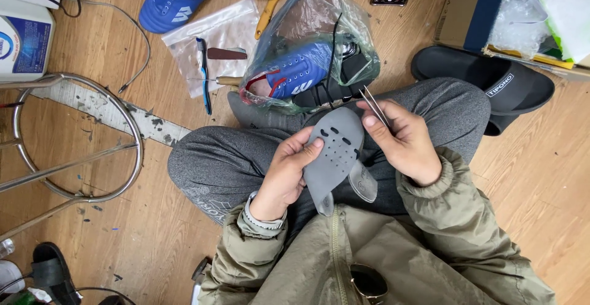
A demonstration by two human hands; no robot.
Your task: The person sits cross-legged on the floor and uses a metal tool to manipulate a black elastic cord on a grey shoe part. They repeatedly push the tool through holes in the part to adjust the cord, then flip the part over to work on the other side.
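Left hand (286, 176) grips grey sole (335, 154); right hand (402, 139) pinches tweezers (373, 105), tips hidden.

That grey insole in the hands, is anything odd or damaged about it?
The grey insole has several dark holes across its front half. The left hand holds it, and the right hand holds thin metal tweezers beside it.

bagged shoe (301, 74) ahead (close), bare floor (541, 176) right
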